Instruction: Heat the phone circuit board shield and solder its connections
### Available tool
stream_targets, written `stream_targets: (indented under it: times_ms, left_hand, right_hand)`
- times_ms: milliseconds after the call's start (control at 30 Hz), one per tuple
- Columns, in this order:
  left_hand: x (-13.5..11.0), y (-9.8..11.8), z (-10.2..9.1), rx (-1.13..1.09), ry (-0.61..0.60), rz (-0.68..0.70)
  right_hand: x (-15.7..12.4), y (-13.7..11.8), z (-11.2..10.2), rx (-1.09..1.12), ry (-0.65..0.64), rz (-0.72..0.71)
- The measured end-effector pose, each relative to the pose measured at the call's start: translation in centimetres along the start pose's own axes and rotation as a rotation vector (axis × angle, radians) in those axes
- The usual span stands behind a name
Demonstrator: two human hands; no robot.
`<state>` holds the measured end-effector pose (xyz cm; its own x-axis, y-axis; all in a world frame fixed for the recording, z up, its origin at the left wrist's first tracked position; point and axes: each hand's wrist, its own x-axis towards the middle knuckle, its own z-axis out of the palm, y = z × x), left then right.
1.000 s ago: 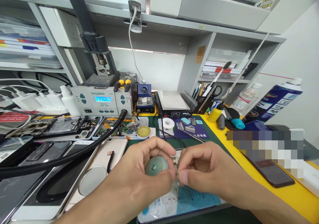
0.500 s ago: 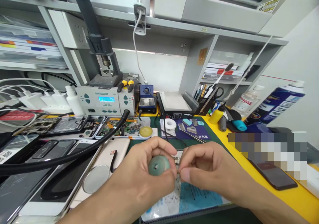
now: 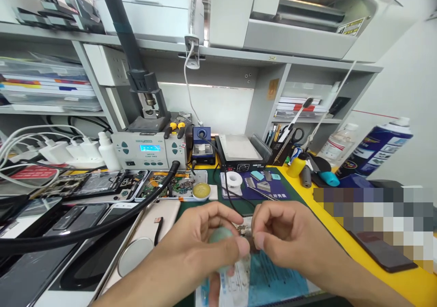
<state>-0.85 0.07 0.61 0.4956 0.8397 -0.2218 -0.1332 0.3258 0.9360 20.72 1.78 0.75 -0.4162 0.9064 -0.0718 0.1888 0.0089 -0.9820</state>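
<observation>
My left hand (image 3: 201,245) is curled around a round pale green disc (image 3: 218,236) with a small centre hole, held low in the middle of the view; the disc looks blurred. My right hand (image 3: 290,239) is closed in a pinch right beside it, thumb and forefinger pressed on a small metal part (image 3: 243,229) between the two hands. Both hands hover just above a clear plastic bag with a blue label (image 3: 266,282) lying on the green mat.
A soldering station (image 3: 146,148) and hot plate (image 3: 239,150) stand at the back. Opened phones and trays of parts (image 3: 102,184) fill the left, crossed by a thick black hose (image 3: 102,225). A spray can (image 3: 375,148) and a dark phone (image 3: 385,254) sit right.
The camera has tilted upward, so the hands sit lower in view. The green disc has blurred and shifted slightly in my left hand; both hands stay pinched together.
</observation>
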Motion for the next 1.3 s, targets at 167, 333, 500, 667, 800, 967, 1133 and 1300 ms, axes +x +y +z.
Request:
stream_targets:
  times_ms: [167, 333, 500, 667, 800, 967, 1133, 1300]
  left_hand:
    - [-0.2, 0.5, -0.5, -0.072, -0.100, -0.073]
    - [-0.1, 0.9, -1.1, -0.058, -0.081, -0.017]
    - [-0.1, 2.2, -3.2, -0.101, 0.108, 0.103]
    - [-0.8, 4.1, -5.6, -0.110, 0.190, 0.196]
    - [-1.4, 4.8, -7.1, -0.098, 0.254, 0.250]
    - [-1.7, 4.5, -8.7, -0.078, 0.281, 0.264]
    - [-1.7, 3.7, -9.4, -0.048, 0.253, 0.254]
    - [-1.4, 3.2, -9.9, -0.003, 0.230, 0.246]
  right_hand:
    - [0.1, -0.1, 0.1, 0.006, -0.009, -0.018]
    - [0.5, 0.0, -0.5, 0.053, 0.020, -0.086]
    - [1.9, 0.8, -2.3, 0.052, 0.281, -0.197]
    - [3.6, 1.8, -3.9, 0.039, 0.394, -0.233]
    - [4.8, 3.2, -4.9, -0.030, 0.465, -0.251]
    - [5.7, 4.6, -6.0, -0.124, 0.541, -0.223]
    - [5.5, 4.9, -6.7, -0.179, 0.624, -0.206]
    - [5.4, 4.9, -6.7, -0.218, 0.641, -0.216]
